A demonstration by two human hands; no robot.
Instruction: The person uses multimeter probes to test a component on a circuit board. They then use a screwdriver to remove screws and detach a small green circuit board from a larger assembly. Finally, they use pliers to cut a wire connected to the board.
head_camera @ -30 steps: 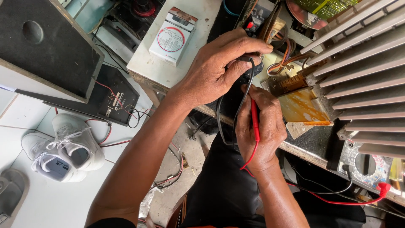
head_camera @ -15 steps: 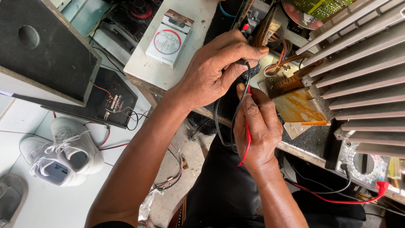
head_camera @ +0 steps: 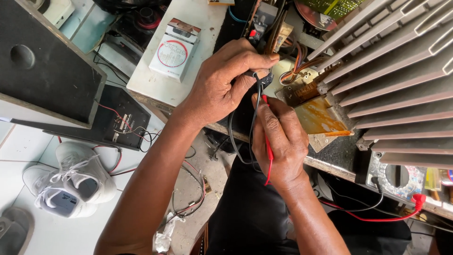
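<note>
cluttered table (head_camera: 155, 82) beside the heat sink (head_camera: 401, 80): left hand (head_camera: 222, 85) pinches a black probe (head_camera: 262, 80), right hand (head_camera: 278, 141) grips a red probe (head_camera: 267, 141); tips could slip and short the crowded wiring.

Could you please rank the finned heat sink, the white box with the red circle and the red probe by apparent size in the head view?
1. finned heat sink
2. white box
3. red probe, partly hidden in the right hand

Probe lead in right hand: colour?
Red; the probe lead runs through the right hand, seen in the head view.
</note>
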